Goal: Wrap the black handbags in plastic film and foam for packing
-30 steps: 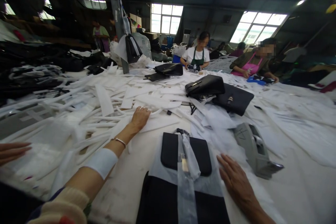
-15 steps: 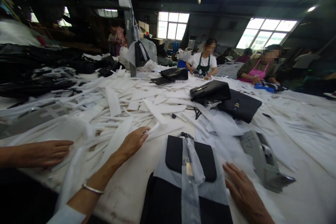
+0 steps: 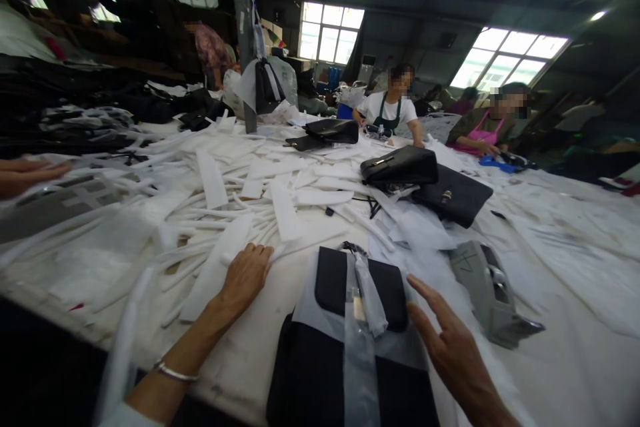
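Note:
A black handbag (image 3: pixel 350 373) lies in front of me with translucent wrap under its flap (image 3: pixel 320 280) and a strip of clear plastic down its middle. To its left, my left hand (image 3: pixel 247 277) has its fingers curled down over a white foam rod (image 3: pixel 227 259) among loose packing pieces. The fingertips are partly hidden. My right hand (image 3: pixel 447 340) is beside the flap's right edge, thumb and fingers apart, with nothing in it. A grey tape dispenser (image 3: pixel 493 293) stands to its right.
White foam strips (image 3: pixel 285 210) cover much of the table. Two black bags (image 3: pixel 400 167) (image 3: pixel 453 193) lie farther back. Another person's hand (image 3: pixel 35 173) reaches in from the left, near a second grey dispenser (image 3: pixel 75 203). Two co-workers (image 3: pixel 387 110) (image 3: pixel 493 123) work across the table.
My left hand has drawn back slightly left and its fingers have turned downward. My right hand has risen nearer the flap. The other person's hand at left has moved up and away.

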{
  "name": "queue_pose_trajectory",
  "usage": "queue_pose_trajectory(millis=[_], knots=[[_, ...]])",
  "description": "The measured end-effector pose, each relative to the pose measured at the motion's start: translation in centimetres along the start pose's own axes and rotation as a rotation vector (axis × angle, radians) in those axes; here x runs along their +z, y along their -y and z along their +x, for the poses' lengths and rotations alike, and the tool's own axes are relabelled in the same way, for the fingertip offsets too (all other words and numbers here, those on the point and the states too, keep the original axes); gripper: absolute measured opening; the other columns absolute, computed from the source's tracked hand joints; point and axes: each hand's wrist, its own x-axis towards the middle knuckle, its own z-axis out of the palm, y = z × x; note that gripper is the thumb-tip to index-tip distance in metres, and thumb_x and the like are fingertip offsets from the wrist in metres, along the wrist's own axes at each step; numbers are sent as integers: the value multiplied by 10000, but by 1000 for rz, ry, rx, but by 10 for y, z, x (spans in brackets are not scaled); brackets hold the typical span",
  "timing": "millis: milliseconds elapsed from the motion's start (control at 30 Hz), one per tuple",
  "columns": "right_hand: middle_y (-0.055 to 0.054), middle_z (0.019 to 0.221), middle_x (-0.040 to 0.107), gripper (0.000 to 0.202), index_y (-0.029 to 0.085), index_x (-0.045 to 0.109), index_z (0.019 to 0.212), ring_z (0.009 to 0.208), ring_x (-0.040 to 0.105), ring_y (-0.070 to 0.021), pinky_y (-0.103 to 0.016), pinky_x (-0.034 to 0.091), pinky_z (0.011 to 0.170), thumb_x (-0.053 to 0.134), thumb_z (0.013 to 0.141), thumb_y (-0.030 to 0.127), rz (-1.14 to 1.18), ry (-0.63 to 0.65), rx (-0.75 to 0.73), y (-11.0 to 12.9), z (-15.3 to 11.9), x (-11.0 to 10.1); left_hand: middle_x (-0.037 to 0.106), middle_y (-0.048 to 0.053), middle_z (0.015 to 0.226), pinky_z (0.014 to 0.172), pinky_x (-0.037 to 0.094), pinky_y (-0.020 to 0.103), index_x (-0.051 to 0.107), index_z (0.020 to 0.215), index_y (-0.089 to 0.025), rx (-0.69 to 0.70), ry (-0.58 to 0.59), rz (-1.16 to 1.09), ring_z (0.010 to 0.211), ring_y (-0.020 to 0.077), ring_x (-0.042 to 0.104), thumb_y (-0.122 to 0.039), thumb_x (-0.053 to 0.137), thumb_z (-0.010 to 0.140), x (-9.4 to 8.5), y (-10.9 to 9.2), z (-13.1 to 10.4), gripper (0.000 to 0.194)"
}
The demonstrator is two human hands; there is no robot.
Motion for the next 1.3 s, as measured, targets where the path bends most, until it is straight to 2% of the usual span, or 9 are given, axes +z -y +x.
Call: queue_pose_trajectory(millis=[133,233,333,467,600,767,967,1100,1300], knots=[[-69,1423,489,473,221,413,1405,1274,498,-207,-373,499,1004,416,965,394,-80,145,-209,48,-14,25,638,94,1047,919,421,371,594,1176,-144,-12,11,-25,1032,263,515,-164,521,886,-1,2,-1,299],[-102,1413,492,522,171,402,1413,1259,513,-246,-391,538,949,488,934,360,-253,86,-497,60,-24,37,641,94,1060,915,424,372,592,1189,-151,-21,15,-38,1045,264,518,-153,516,886,-3,3,-3,312],[-113,1312,587,632,123,372,1431,1185,578,-275,-415,549,896,544,893,405,-420,5,-743,61,-25,33,645,95,1066,900,431,382,593,1190,-156,-34,30,-47,1054,269,525,-154,515,887,-6,3,-5,313],[-137,1300,591,773,57,262,1479,1163,591,-293,-410,512,905,506,890,494,-530,-69,-802,54,-21,27,648,95,1073,888,433,392,594,1186,-161,-50,40,-55,1054,271,535,-161,510,891,-8,6,-5,307],[-84,1260,630,632,106,265,1490,1088,644,-212,-307,493,926,415,951,401,-517,-55,-922,28,-30,41,654,89,1075,888,427,393,604,1166,-174,-61,44,-72,1050,262,551,-147,498,891,-8,8,-7,296],[-12,1264,629,563,292,346,1464,1069,655,-224,-322,549,896,489,923,350,-318,150,-736,15,-30,36,657,72,1102,882,423,371,582,1200,-207,-68,-26,-74,1025,228,587,-159,422,936,-12,15,-13,312],[-36,1205,667,370,292,585,1267,1107,631,-263,-427,516,979,525,915,391,-172,101,-512,64,15,12,659,90,1082,858,433,385,579,1196,-184,-173,-27,89,991,249,604,-134,419,923,-23,29,-7,320],[-88,1306,600,400,190,547,1300,1214,550,-252,-461,431,1060,485,943,359,-170,66,-432,90,54,33,601,102,1193,891,430,382,547,1233,-175,-101,-92,62,1081,263,554,-136,540,856,-34,19,4,378],[-146,1390,514,500,112,511,1334,1309,436,-299,-496,302,1107,514,934,411,-227,160,-290,107,96,84,622,73,1130,917,420,367,590,1138,-200,86,-144,-135,1059,224,561,-145,463,909,-35,-26,42,268]])
